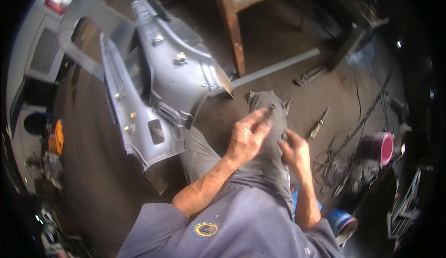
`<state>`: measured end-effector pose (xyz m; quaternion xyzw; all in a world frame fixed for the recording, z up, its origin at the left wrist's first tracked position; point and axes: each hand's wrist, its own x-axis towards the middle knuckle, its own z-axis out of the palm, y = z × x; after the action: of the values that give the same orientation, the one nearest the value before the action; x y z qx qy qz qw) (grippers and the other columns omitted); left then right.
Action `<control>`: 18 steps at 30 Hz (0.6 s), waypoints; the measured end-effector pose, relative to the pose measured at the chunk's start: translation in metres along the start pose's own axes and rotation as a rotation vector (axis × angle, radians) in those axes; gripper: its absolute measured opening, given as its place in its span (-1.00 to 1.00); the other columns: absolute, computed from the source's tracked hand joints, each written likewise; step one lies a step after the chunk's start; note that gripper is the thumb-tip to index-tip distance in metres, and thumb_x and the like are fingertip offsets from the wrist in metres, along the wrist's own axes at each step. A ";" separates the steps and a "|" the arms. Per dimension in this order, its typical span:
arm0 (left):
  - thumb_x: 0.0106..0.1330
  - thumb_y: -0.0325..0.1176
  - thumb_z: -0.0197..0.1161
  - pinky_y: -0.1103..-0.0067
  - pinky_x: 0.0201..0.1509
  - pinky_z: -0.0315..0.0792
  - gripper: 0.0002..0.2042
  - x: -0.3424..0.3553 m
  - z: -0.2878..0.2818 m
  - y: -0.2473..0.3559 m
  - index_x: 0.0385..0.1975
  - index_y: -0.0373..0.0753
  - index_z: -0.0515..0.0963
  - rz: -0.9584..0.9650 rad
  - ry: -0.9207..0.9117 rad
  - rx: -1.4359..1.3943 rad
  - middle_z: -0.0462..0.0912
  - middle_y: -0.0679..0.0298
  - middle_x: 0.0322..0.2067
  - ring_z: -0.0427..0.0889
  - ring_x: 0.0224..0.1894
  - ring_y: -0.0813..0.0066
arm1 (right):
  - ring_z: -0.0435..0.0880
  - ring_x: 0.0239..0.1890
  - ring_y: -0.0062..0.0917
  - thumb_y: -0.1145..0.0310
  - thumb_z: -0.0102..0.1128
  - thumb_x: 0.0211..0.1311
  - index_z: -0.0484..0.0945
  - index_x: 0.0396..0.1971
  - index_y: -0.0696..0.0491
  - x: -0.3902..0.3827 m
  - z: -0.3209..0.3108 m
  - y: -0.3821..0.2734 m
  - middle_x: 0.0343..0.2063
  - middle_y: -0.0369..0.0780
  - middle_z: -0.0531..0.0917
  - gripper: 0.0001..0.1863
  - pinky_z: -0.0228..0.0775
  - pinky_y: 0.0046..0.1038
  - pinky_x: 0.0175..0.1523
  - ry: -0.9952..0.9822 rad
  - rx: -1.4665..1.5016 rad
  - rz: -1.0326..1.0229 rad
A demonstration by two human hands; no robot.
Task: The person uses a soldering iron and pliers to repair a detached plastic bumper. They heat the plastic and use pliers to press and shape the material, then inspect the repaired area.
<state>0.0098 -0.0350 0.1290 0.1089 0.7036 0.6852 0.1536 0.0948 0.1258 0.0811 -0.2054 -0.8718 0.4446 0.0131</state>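
Note:
My left hand hovers over my grey-trousered leg, its fingers half curled. A gap shows between thumb and forefinger, and I make out nothing held there. Close by on the other side of the knee, my right hand has its thumb and fingers loosely bent and apart. Both hands are slightly blurred. To the left of my hands stand two grey shaped car body panels: a larger one and a narrower one with a rectangular cut-out. Small pale clips or fittings sit on both. Neither hand touches them.
A rusty steel stand rises ahead, with a grey metal bar on the floor beside it. Rightward lie a slim tool, a pink-rimmed can, cables and a blue can. A white vehicle and an orange object are left.

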 end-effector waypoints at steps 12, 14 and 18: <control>0.38 -0.40 0.23 0.59 0.05 0.48 -0.58 -0.051 -0.053 0.004 0.20 -0.35 0.40 0.044 0.123 -0.327 0.60 0.26 -0.06 0.58 -0.04 0.55 | 0.49 -0.38 -0.69 0.41 0.21 0.30 0.48 0.13 0.20 -0.029 0.010 -0.009 -0.35 -0.33 0.60 -0.57 0.39 -0.61 -0.25 -0.200 0.396 0.131; 0.38 -0.39 0.24 0.61 0.06 0.47 -0.49 -0.054 -0.061 -0.029 0.30 -0.36 0.30 -0.009 0.254 -0.185 0.58 0.30 -0.07 0.55 -0.07 0.61 | 0.48 -0.39 -0.69 0.40 0.20 0.31 0.48 0.15 0.16 -0.022 0.005 -0.019 -0.34 -0.33 0.60 -0.58 0.38 -0.61 -0.27 -0.195 0.373 0.046; 0.52 -0.24 0.03 0.74 -0.59 0.30 -0.61 -0.040 -0.059 0.002 0.28 -0.18 0.38 -0.155 -0.141 -0.523 0.45 0.41 -0.53 0.34 -0.63 0.75 | 0.56 -0.12 -0.63 0.45 0.18 0.28 0.46 0.20 0.15 -0.020 -0.001 -0.036 -0.06 -0.22 0.64 -0.53 0.39 -0.56 0.06 -0.097 0.417 -0.023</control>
<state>0.0257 -0.1043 0.1344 0.0590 0.4967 0.8205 0.2768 0.1012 0.1006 0.1132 -0.1668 -0.7629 0.6244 0.0182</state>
